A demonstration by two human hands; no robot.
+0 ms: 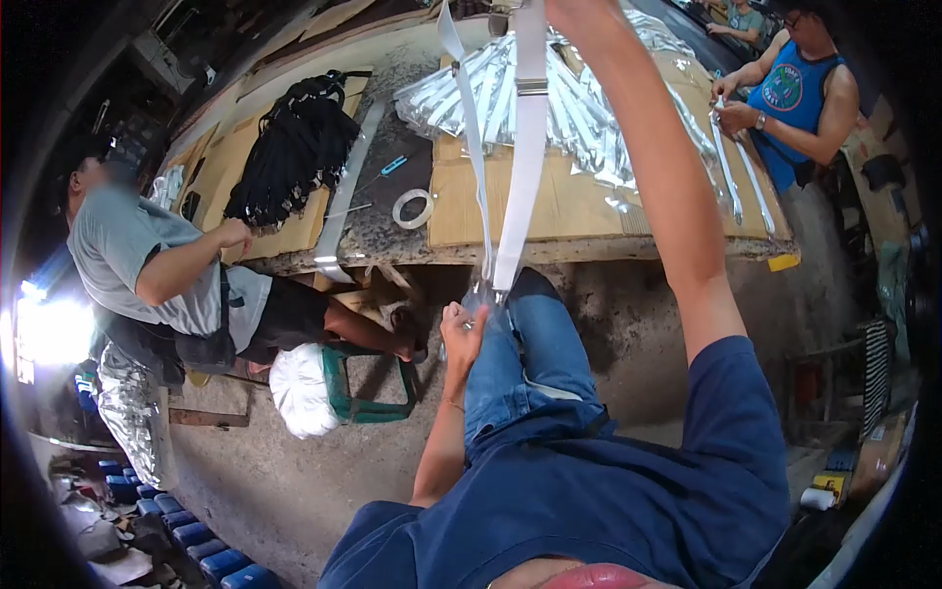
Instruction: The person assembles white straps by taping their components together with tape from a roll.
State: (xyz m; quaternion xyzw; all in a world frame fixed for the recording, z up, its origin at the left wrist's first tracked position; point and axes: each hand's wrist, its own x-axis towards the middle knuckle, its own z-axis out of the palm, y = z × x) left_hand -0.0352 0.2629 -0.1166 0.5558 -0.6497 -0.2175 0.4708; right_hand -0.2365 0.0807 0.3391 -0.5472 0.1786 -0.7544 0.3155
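A long white strap [522,167] with metal buckles hangs in front of me, and a narrower white strap [475,137] runs down beside it. My right hand [581,12] is raised at the top edge of the view, at the strap's upper end; its fingers are mostly cut off. Low over my lap, my left hand [465,329] has its fingers closed on a clear plastic bag [481,294]. The lower ends of both straps reach down to the mouth of this bag.
On the table [579,250] lie a pile of plastic-wrapped white straps [579,118], a black strap pile [299,137], a tape roll [412,208] and a blue cutter [393,165]. One person sits left; another at right handles white straps. A green stool [378,404] stands left.
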